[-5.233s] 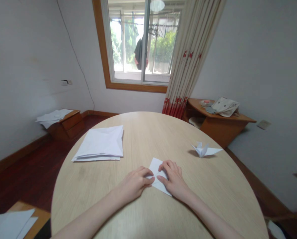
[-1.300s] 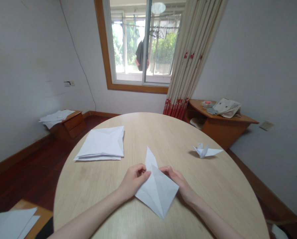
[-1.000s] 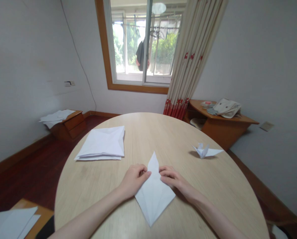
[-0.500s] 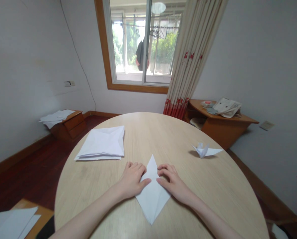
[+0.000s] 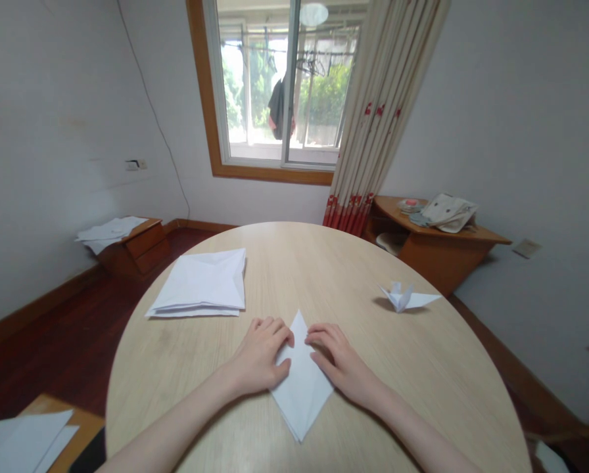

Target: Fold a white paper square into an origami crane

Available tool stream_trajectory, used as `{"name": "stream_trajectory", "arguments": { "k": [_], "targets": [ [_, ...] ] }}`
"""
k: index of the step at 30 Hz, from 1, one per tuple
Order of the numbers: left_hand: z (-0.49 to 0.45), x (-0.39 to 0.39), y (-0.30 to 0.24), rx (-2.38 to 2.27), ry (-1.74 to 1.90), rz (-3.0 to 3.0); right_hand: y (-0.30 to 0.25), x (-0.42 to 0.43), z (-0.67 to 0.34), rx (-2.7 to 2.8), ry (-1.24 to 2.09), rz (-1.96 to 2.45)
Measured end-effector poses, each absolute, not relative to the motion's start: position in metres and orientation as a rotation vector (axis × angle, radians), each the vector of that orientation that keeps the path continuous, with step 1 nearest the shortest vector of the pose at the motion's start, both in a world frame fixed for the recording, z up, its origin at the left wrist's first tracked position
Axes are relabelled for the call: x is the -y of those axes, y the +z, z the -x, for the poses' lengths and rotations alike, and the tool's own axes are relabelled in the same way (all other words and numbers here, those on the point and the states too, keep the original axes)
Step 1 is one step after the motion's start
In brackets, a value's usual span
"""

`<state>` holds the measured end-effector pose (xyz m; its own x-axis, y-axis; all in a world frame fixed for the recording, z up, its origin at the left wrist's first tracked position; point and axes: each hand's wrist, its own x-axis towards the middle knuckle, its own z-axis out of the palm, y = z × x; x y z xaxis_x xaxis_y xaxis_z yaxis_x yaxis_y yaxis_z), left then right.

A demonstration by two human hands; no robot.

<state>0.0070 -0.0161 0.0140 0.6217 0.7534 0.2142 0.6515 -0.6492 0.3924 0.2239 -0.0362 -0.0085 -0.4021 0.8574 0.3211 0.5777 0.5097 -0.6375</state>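
Observation:
A white sheet folded into a long kite shape lies flat on the round wooden table, one point away from me and one toward me. My left hand rests on its left flap, fingers stretched out flat and pressing down. My right hand presses the right flap in the same way, fingers extended along the edge. Neither hand grips anything.
A stack of creased white paper lies at the table's far left. A finished folded paper bird sits at the right. Beyond are a low cabinet with papers, a corner shelf and a curtained window.
The paper was lifted and opened into a wide diamond, then laid down. Both side flaps have since been folded inward, narrowing it, and my hands went from pinching to pressing flat.

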Motion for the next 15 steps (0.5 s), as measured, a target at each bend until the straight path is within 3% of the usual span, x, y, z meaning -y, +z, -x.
{"name": "stream_trajectory", "arguments": {
  "k": [15],
  "targets": [
    [-0.001, 0.011, 0.016, -1.054, 0.474, -2.582, 0.006, 0.037, -0.229, 2.42, 0.662, 1.166]
  ]
}}
